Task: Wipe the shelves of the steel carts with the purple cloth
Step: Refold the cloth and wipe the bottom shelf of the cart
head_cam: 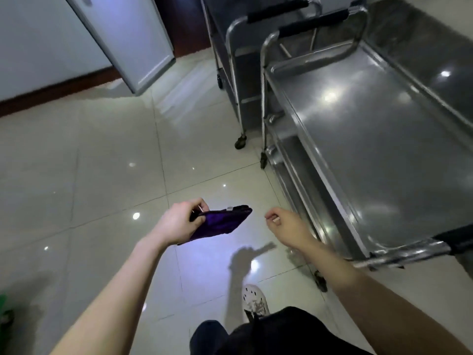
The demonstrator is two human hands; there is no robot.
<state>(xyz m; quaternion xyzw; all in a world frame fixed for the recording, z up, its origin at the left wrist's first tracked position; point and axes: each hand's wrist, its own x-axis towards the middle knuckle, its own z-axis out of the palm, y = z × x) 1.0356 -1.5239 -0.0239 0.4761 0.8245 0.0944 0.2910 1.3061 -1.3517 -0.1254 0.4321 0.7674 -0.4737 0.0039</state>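
Note:
My left hand grips a folded purple cloth by its near end, holding it flat above the tiled floor. My right hand hangs just right of the cloth, fingers loosely curled and holding nothing. A steel cart stands to the right, its bare top shelf shining with light spots; lower shelves show along its left side. Both hands are left of the cart and apart from it. A second steel cart stands behind it, farther back.
The carts have black-padded handles and small castor wheels. A white cabinet door stands at the upper left by a dark baseboard. My white shoe is on the glossy tile floor below my hands.

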